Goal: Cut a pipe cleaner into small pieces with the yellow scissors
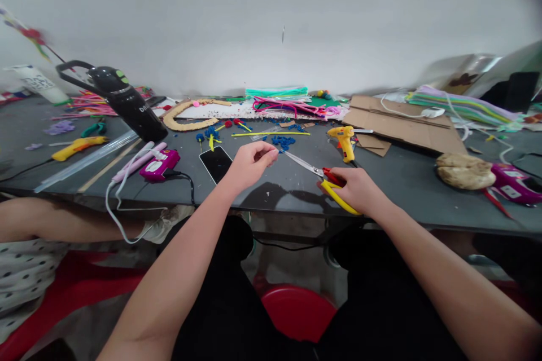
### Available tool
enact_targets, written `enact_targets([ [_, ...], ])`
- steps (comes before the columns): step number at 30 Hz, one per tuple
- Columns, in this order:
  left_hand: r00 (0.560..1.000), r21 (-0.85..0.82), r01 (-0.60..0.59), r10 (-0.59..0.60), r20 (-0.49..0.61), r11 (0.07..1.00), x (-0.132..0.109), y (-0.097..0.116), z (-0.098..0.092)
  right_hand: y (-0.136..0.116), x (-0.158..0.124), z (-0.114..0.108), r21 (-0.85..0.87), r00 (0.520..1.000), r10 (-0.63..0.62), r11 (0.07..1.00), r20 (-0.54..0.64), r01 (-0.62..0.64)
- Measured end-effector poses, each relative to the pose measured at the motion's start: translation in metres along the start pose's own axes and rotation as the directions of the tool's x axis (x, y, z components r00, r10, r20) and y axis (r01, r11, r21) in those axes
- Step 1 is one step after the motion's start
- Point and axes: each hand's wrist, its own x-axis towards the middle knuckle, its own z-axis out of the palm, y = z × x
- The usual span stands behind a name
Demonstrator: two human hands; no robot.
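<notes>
My right hand (355,187) grips a pair of scissors (315,171) with red and yellow handles, its blades pointing left toward my other hand. My left hand (253,162) is closed in a pinch just off the blade tips; what sits between the fingertips is too small to name. Behind the blades lies a pile of small blue fuzzy pieces (283,141). A yellow pipe cleaner (271,134) stretches across the table past them. Partly under my left wrist is a phone (215,164) with a dark screen. Blue pipe-cleaner flowers (210,134) with yellow stems lie beyond it.
A yellow glue gun (344,141) stands right of the scissors, before cardboard sheets (402,118). Left are a black bottle (127,102), a purple power socket (160,166) with cables and another glue gun (78,148). Pipe-cleaner bundles (277,92) line the white partition (212,34).
</notes>
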Motion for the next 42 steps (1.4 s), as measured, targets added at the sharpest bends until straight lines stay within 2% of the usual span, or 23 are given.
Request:
enact_targets([
  [19,0.999,0.08,-0.037,0.037,-0.005,0.996,0.0001,-0.0007,-0.0002,-0.0015,0.0015,0.0003,-0.007,1.0,-0.016,1.0,0.024,0.016],
  [30,0.999,0.073,-0.04,0.04,-0.005,0.997,-0.0002,0.0,0.0003,-0.0007,0.0026,0.0008,-0.014,1.0,-0.013,1.0,0.003,0.013],
  [36,0.999,0.054,-0.041,0.043,-0.025,0.998,0.001,-0.0006,0.0005,-0.0055,0.0019,-0.0014,0.06,0.999,0.021,0.998,0.03,-0.023],
  [42,0.998,0.051,-0.049,0.051,-0.029,0.997,0.0005,-0.0018,0.0014,-0.0039,0.0021,-0.0012,0.024,1.0,0.003,1.0,0.023,-0.003],
])
